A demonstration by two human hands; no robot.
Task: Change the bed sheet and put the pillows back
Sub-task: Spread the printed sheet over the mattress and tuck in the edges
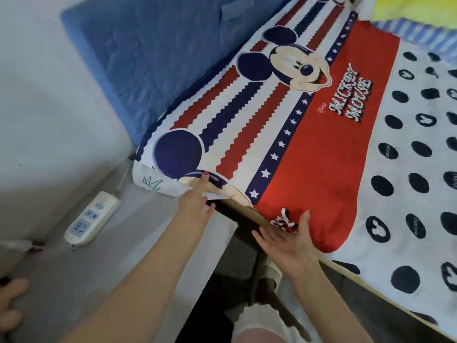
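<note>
Grey floor by the wall carries a white power strip (92,220), blue quilted headboard (138,58) behind; Mickey Mouse pillow (247,125) lies on the polka-dot sheet (408,169), left hand (195,199) fingers straight on its corner, right hand (290,240) open at the wooden bed edge (249,213).

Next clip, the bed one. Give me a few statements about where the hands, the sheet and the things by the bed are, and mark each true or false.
1. The left hand touches the sheet at the bed's near edge. True.
2. The right hand grips a pillow. False: it is open, fingers spread, over the red band of the sheet at the edge, holding nothing.
3. A white power strip lies on the grey ledge beside the bed. True.
4. The sheet is plain blue. False: it has red, navy and white stripes, a cartoon mouse and black dots.
5. A blue quilted pad stands against the wall past the sheet's far edge. True.
</note>
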